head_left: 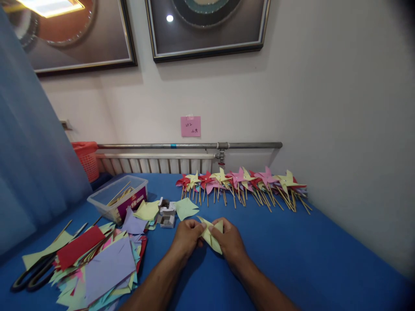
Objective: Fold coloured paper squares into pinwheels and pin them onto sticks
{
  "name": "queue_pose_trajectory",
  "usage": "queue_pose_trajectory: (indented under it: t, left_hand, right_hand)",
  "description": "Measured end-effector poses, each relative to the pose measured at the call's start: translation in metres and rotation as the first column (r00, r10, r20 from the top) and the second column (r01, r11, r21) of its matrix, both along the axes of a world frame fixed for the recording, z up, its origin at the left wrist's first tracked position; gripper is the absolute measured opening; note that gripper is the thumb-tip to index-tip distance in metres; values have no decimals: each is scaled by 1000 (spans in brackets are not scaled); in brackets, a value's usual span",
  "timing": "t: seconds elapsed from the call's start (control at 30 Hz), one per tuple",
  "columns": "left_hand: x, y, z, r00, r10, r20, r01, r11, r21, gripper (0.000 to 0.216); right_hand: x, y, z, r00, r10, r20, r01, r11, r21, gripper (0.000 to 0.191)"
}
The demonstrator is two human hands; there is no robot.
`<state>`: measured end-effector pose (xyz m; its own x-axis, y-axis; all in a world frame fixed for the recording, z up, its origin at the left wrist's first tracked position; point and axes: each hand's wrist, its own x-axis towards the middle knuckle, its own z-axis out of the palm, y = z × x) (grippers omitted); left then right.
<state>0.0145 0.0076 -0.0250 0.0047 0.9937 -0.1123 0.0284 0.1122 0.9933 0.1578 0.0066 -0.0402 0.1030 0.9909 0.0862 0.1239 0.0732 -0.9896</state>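
Observation:
Between my two hands is a pale yellow-green paper pinwheel [212, 240], its corners partly folded inward. My left hand [188, 235] pinches its left side with thumb and fingers. On the right side, my right hand [229, 242] grips the paper, the thumb pressed near its middle. Just beyond my left hand lies a light green cut paper square [186, 208]. Small open white boxes [167, 221] sit beside that square. Whether a pin is in my fingers I cannot tell.
Finished pinwheels [238, 178] on sticks lie along the back right. At left are a paper pile [110, 270], black-handled scissors [34, 272] and a plastic tub [116, 198] holding sticks. A radiator [155, 162] and wall stand behind the blue table [292, 259].

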Motion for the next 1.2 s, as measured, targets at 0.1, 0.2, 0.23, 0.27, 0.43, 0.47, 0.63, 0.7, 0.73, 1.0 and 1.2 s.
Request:
queue_pose_trajectory:
  t: [0.1, 0.2, 0.23, 0.27, 0.43, 0.47, 0.63, 0.7, 0.73, 1.0, 1.2]
  left_hand:
    - [2, -2, 1, 998, -2, -57, 3, 1000, 24, 47]
    - [4, -3, 1, 995, 6, -104, -1, 999, 50, 47]
    - [5, -4, 1, 994, 8, -107, -2, 999, 53, 48]
    - [5, -4, 1, 995, 6, -102, -1, 999, 49, 48]
    - [5, -4, 5, 995, -12, -95, 15, 999, 31, 42]
    - [5, -4, 5, 995, -6, -105, 10, 999, 38, 40]
    - [7, -5, 3, 990, 44, -131, -37, 998, 57, 36]
    - [7, -5, 0, 988, 63, -142, -53, 996, 71, 36]
    - [7, -4, -1, 986, 68, -149, -57, 995, 79, 35]
    - [5, -2, -9, 975, 79, -209, -48, 987, 150, 34]
    - [4, -2, -3, 985, 54, -162, -39, 995, 96, 40]
  right_hand:
    - [1, 0, 2, 999, -12, 41, 12, 1000, 8, 20]
    - [1, 0, 4, 998, -21, 59, 21, 1000, 3, 21]
    - [1, 0, 5, 998, -23, 59, 23, 1000, -2, 21]
    - [1, 0, 5, 998, -22, 60, 23, 1000, -7, 21]
    - [1, 1, 2, 998, -38, 55, 39, 999, -5, 21]
    - [1, 1, 1, 999, -35, 41, 36, 999, -8, 21]
    - [-3, -1, -2, 993, 6, -121, -12, 999, -53, 27]
    - [-5, -2, -2, 981, 15, -194, -30, 997, -73, 31]
    - [-6, -3, -2, 974, 21, -227, -41, 996, -81, 32]
    - [-6, -7, 8, 963, 44, -267, -69, 994, -83, 35]
    - [-1, -3, 10, 997, 18, -75, -23, 998, -59, 28]
